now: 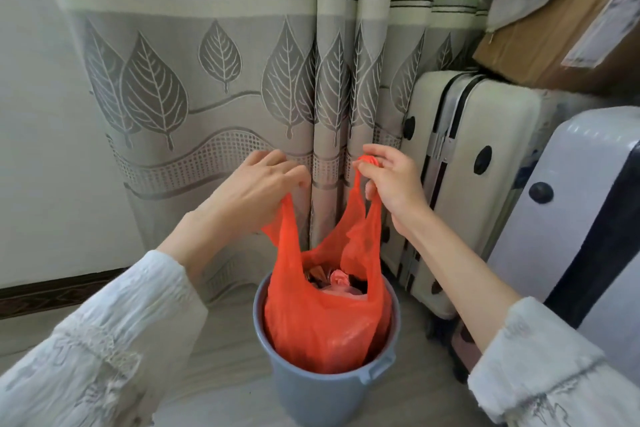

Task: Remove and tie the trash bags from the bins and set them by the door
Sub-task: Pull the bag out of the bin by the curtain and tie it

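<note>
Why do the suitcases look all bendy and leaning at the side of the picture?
Head view: the wide-angle lens bows things near the edges, so the cream suitcase and the pale blue suitcase tilt inward; the middle, with the orange trash bag in the grey bin, stays sharp under soft, even daylight with no glare.

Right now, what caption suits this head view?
Left hand and right hand pull an orange trash bag's handles up from a grey bin.

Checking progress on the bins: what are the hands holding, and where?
Both hold the orange trash bag: left hand and right hand each pinch one handle loop.
</note>
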Demonstrator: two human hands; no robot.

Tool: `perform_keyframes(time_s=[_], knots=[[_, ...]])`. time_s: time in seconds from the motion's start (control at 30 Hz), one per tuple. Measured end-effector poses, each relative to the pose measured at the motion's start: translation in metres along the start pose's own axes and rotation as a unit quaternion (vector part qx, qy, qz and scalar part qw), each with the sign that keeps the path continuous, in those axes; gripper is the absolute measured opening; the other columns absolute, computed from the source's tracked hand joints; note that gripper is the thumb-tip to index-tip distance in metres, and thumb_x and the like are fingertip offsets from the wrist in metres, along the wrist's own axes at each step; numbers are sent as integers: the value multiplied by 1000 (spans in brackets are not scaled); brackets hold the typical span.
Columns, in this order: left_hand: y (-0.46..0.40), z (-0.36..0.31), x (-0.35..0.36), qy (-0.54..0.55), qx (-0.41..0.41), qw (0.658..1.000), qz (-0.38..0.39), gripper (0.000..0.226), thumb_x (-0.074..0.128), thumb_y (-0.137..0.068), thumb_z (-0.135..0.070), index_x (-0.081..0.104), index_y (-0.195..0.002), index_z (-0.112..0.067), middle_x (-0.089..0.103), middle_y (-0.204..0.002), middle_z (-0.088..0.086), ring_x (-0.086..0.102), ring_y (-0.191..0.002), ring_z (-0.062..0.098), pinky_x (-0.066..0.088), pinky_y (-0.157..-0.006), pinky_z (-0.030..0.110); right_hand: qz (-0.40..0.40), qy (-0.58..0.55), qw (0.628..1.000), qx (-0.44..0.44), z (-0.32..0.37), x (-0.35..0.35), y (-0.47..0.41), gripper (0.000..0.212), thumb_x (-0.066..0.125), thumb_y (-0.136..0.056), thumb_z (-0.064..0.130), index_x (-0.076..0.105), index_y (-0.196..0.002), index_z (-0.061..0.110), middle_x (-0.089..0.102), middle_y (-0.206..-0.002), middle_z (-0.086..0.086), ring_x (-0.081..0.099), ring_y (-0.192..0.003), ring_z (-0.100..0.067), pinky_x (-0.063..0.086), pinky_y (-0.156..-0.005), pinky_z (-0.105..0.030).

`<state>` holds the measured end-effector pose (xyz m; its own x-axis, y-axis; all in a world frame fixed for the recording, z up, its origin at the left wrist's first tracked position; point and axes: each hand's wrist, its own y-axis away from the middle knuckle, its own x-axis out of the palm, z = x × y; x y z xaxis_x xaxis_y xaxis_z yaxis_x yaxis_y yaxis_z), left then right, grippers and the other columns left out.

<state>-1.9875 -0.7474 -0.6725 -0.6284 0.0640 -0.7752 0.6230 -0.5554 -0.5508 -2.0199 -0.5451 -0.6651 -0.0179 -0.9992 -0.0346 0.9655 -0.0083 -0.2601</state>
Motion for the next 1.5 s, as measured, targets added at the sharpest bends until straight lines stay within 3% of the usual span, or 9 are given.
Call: perform_keyframes(time_s=[0.23, 0.5, 0.7, 0.83, 0.93, 1.07, 1.2, 1.33, 1.5], knots=[[27, -8, 15, 280, -200, 938, -42, 30, 50, -78, -29, 48, -108, -23, 51, -89, -5, 49, -83, 14, 42, -75, 28, -5, 66, 997, -43, -13, -19, 17, 41, 62, -83, 7, 53, -123, 8, 65, -87, -3, 56, -68, -4, 43, -62, -3], [59, -43, 43, 538, -469, 699, -45, 64, 60, -85, -34, 27, -138, -18, 44, -134, 3, 45, -121, 13, 36, -98, 27, -30, 319, 947, -24, -82, -22, 41, 56, 58, -65, 61, 60, -106, 24, 60, -108, -9, 51, -115, -28, 43, -95, -37], [46, -39, 57, 521, -456, 720, -52, 21, 61, -85, -16, 55, -103, -23, 62, -95, -3, 57, -88, 11, 47, -84, 21, -5, 153, 988, 16, -63, -8, 27, 39, 37, -98, 25, 60, -70, 10, 59, -91, -17, 56, -63, -14, 37, -58, -26], [33, -19, 60, 487, -487, 720, -85, 9, 55, -65, -22, 64, -64, -23, 67, -76, 18, 55, -76, 15, 48, -76, 40, -3, 69, 998, 1, -43, 0, 14, 34, 31, -100, 23, 59, -87, 8, 56, -120, -31, 53, -111, -37, 41, -73, -19], [27, -12, 54, 460, -465, 748, -116, 14, 57, -70, -19, 69, -77, -15, 71, -86, 18, 61, -79, 20, 51, -77, 44, 14, 16, 999, -50, -34, -2, 10, 25, 33, -98, 13, 58, -98, 11, 60, -113, -9, 54, -102, -15, 39, -83, -11], [52, -30, 58, 625, -424, 649, -94, 18, 50, -91, -26, 63, -104, -27, 68, -105, -7, 60, -104, 10, 47, -94, 32, 5, 31, 995, -94, -50, -11, 19, 9, 50, -92, 13, 57, -99, 14, 60, -96, 7, 55, -88, 6, 39, -84, -4], [93, -48, 76, 653, -446, 612, -21, 96, 54, -65, -75, 21, -143, -28, 35, -143, -18, 32, -132, -3, 23, -114, 30, 4, 43, 997, -57, -89, -20, 37, 51, 70, -78, 21, 43, -121, 17, 48, -123, 10, 46, -113, 4, 32, -97, -5], [102, -74, 97, 601, -398, 693, 37, 115, 74, -70, -31, -14, -143, -21, 3, -134, -36, 22, -110, -36, 25, -89, -7, 74, 101, 992, -2, -131, -22, 46, 109, 79, -64, 40, 12, -147, 21, 16, -155, 8, 17, -141, -2, 17, -119, -30], [86, -74, 128, 535, -400, 742, 56, 134, 79, -39, -67, -26, -121, -64, 1, -157, -12, 11, -144, 13, 15, -117, 50, 119, 215, 969, 14, -177, -1, 22, 130, 73, -42, 74, 6, -145, 32, 31, -151, 4, 29, -140, -12, 24, -115, -50]])
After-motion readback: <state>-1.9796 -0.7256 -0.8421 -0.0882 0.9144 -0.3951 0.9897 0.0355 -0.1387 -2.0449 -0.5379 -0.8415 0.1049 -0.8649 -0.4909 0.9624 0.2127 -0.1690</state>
